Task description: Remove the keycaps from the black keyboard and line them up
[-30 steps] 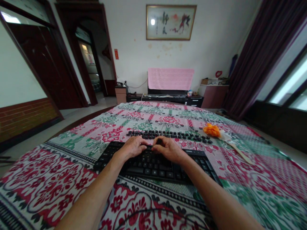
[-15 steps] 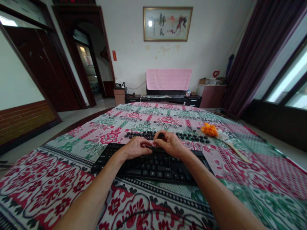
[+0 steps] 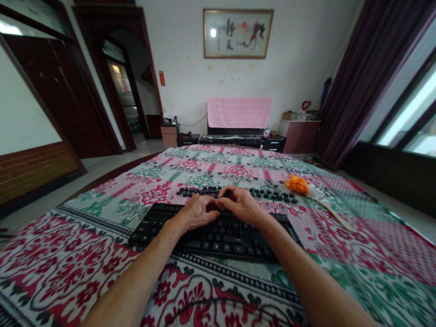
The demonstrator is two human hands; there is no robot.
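Note:
A black keyboard (image 3: pixel 218 246) lies across the patterned tablecloth, several of its keys in place along the near edge and left side. Over its far edge my two hands meet, fingertips touching. My left hand (image 3: pixel 199 212) is closed, its thumb and fingers pinched together from the left. From the right, my right hand (image 3: pixel 242 205) pinches with thumb and index finger at the same spot. A dark patch shows inside its curled fingers; whether it is held or lies behind cannot be told. Just beyond the hands, loose black keycaps (image 3: pixel 274 195) lie in a long row.
To the right lie an orange fluffy bunch (image 3: pixel 297 184) and a brush with a pale handle (image 3: pixel 337 216). The floral tablecloth (image 3: pixel 238 159) covers the table. A dark cable (image 3: pixel 218 300) curves near the front. Across the room stands a low cabinet with a pink cloth (image 3: pixel 240 113) above it.
My left hand has shifted slightly to the right and its fingers have drawn in against my right fingertips. My right hand stays almost still.

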